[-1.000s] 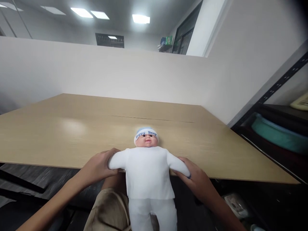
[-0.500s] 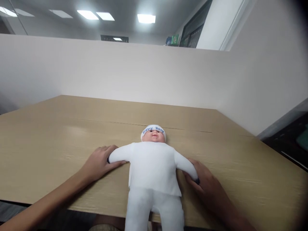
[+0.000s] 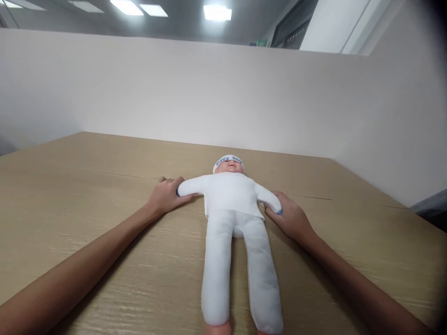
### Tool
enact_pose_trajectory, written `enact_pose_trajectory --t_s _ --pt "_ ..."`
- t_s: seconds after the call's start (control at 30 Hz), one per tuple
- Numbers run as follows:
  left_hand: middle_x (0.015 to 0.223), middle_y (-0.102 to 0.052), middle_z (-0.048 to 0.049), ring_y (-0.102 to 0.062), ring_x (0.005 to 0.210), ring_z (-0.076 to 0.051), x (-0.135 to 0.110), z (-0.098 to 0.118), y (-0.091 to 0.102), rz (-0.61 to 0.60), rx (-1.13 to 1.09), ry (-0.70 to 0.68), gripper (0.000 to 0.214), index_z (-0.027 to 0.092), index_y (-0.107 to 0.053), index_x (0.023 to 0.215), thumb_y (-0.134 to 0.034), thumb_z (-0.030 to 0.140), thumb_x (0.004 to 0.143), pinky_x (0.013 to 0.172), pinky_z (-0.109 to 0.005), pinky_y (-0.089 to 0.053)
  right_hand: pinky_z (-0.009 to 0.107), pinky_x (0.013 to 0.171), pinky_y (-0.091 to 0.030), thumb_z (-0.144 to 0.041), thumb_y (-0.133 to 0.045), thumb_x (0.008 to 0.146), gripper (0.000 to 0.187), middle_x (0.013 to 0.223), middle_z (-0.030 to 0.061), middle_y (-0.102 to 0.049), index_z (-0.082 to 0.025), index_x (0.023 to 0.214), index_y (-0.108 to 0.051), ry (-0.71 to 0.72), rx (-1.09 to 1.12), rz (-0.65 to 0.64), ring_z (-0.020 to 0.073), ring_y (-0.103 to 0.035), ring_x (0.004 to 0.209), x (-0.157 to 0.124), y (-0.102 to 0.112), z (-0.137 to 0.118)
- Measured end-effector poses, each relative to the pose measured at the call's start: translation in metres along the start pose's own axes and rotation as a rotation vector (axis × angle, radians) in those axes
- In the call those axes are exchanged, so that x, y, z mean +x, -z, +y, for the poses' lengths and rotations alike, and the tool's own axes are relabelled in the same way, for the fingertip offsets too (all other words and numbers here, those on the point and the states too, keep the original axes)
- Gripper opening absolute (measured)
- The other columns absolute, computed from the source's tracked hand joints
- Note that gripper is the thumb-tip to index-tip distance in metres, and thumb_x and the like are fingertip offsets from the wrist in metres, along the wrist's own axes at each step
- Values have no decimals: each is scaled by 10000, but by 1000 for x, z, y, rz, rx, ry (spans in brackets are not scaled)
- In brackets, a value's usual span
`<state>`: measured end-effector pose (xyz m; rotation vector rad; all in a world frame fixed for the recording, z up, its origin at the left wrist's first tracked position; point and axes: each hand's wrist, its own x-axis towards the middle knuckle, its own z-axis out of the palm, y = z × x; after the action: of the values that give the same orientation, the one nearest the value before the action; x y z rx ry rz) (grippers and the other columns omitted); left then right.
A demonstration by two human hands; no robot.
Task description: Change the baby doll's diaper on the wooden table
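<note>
Gripping with the left hand [image 3: 166, 195], left of centre in the frame, one white sleeve end [image 3: 188, 186]. Spreading the baby doll [image 3: 232, 218] face up between centre and lower edge, apparently resting on the wooden tabletop [image 3: 157, 279]. Looking light, probably soft in body and limbs, firmer at the head; calling for a hold on both arms or the torso, not loose cloth. Grasping with the right hand [image 3: 293, 217], right of centre, the opposite sleeve end [image 3: 267, 197]. Showing no identifiable container; leaving the dark shape [image 3: 431, 210] at the right edge unclear.

Pale partition [image 3: 195, 93] — lit ceiling panels [image 3: 217, 13] and dark-framed window [image 3: 295, 25] beyond.
</note>
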<state>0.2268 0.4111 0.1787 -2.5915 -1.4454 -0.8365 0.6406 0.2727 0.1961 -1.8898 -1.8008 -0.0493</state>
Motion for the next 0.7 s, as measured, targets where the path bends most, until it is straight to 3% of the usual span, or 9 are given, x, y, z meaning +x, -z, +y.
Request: enact_pose_trajectory --t_s 0.13,0.27,0.4,0.7 --pt "832 -772 -127 -712 850 -344 34 -11 -19 85 98 -2 717 210 -698 980 -566 906 874 968 -502 -443 396 800 -525 -457 -619 939 332 1145 79 -791 -254 1197 -669 15 -16 57 316 -729 1001 41 -16 8" --pt "1037 -796 -140 -682 1021 -374 50 -20 -30 140 73 22 689 219 -692 1124 -589 863 903 995 -514 -421 433 861 -521 -537 -615 959 382 1137 116 -788 -229 1173 -689 67 -32 128 342 -708 1024 67 -27 18" --pt "1222 -763 -131 -638 1131 -372 51 -27 -32 129 20 69 621 226 -647 1283 -585 761 975 1001 -497 -421 472 912 -503 -638 -590 984 487 1143 136 -788 -227 1212 -714 78 -84 159 359 -696 1022 71 -32 30" --pt "1202 -760 -125 -626 1139 -372 50 -27 -32 32 -35 91 577 231 -638 1322 -610 698 985 1023 -496 -427 497 1010 -463 -541 -528 1042 564 1269 112 -804 -275 1527 -638 73 -135 103 364 -688 1094 75 -37 48"
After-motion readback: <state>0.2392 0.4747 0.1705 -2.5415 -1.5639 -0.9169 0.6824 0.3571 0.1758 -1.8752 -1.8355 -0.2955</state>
